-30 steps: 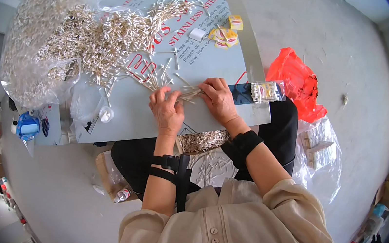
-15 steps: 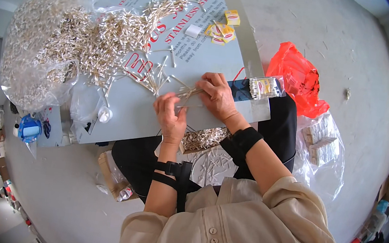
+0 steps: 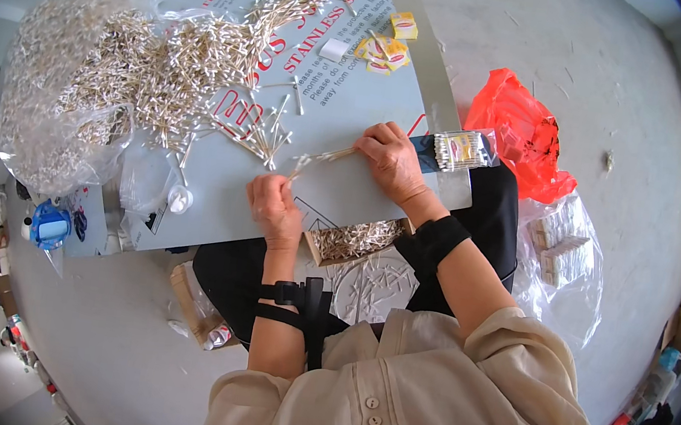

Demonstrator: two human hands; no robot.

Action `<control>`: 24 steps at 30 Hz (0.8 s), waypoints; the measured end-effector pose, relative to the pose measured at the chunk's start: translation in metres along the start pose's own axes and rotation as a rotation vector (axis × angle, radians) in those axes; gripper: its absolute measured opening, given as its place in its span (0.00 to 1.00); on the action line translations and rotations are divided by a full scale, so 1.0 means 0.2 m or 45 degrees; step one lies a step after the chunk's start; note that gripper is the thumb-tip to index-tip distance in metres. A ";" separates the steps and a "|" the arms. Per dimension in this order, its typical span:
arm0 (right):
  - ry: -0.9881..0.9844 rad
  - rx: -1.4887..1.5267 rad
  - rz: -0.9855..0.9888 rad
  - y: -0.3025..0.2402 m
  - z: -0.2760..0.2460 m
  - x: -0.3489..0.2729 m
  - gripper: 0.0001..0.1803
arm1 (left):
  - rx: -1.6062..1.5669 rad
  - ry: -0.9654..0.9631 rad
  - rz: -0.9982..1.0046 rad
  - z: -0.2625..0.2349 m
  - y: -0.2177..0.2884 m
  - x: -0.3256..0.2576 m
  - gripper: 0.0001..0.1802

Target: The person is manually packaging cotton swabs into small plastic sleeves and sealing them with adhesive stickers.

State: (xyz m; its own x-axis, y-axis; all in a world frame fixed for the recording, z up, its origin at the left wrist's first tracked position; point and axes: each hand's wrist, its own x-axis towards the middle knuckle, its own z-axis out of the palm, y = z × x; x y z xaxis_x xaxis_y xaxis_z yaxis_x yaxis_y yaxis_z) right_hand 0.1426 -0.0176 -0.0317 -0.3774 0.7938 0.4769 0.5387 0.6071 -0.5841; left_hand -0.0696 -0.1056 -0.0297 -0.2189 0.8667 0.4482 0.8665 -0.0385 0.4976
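Note:
My right hand (image 3: 394,168) is closed round a small bunch of cotton swabs (image 3: 332,155) whose white tips point left, above the grey tabletop. Lower and to the left, my left hand (image 3: 276,211) has its fingers curled in a pinch. One cotton swab (image 3: 298,170) reaches from those fingertips toward the bunch. Just beyond my left hand lie loose cotton swabs (image 3: 262,140), trailing off a big heap (image 3: 196,65) that spills out of a clear plastic bag (image 3: 40,78). How many swabs each hand holds is hidden by the fingers.
A packed bag of swabs (image 3: 460,151) lies at the table's right edge beside a red plastic bag (image 3: 514,124). Yellow cards (image 3: 383,51) sit farther back. An open box of swabs (image 3: 351,242) is below the near edge, over my lap. Clear-bagged packs (image 3: 560,246) stand right.
My left hand has drawn back toward me and left, away from the bunch, and its fingers have curled in. My right hand has shifted slightly right, still holding the swabs.

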 end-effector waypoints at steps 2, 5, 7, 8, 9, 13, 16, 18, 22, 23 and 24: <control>0.036 0.002 0.015 0.01 -0.01 0.00 0.09 | -0.016 -0.037 -0.002 -0.01 0.00 0.00 0.09; 0.043 0.042 -0.010 0.02 -0.02 -0.02 0.10 | -0.064 -0.087 -0.020 0.00 0.04 0.04 0.09; 0.033 0.058 -0.002 0.01 -0.02 -0.01 0.10 | -0.095 -0.101 -0.039 0.01 0.07 0.08 0.10; 0.025 0.068 0.008 0.01 -0.02 -0.01 0.10 | -0.055 -0.108 0.033 0.00 0.12 0.12 0.11; 0.024 0.065 0.010 0.01 -0.02 -0.02 0.10 | -0.016 -0.116 0.104 0.01 0.14 0.14 0.12; 0.034 0.104 0.035 0.01 -0.02 -0.02 0.09 | 0.045 -0.240 0.202 0.03 0.05 0.13 0.12; 0.026 0.111 0.028 0.01 -0.03 -0.02 0.09 | 0.109 -0.097 0.066 0.04 0.01 0.13 0.12; 0.022 0.103 0.025 0.00 -0.03 -0.04 0.09 | 0.120 -0.049 0.031 0.04 0.03 0.14 0.11; 0.018 0.140 0.070 -0.08 0.01 -0.06 0.10 | -0.138 -0.301 0.132 0.11 0.12 0.21 0.09; 0.066 0.166 0.131 -0.09 0.01 -0.07 0.11 | -0.143 -0.304 0.135 0.11 0.13 0.22 0.09; 0.067 0.161 0.134 -0.09 0.00 -0.09 0.11 | -0.126 -0.357 0.143 0.10 0.14 0.23 0.11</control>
State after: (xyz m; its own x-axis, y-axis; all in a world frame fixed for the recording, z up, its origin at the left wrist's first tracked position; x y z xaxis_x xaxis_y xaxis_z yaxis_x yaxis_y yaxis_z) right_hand 0.1392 -0.0417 -0.0301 -0.2819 0.8523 0.4406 0.4731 0.5229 -0.7090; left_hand -0.0466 -0.0571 -0.0108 0.0197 0.9572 0.2888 0.8274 -0.1778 0.5327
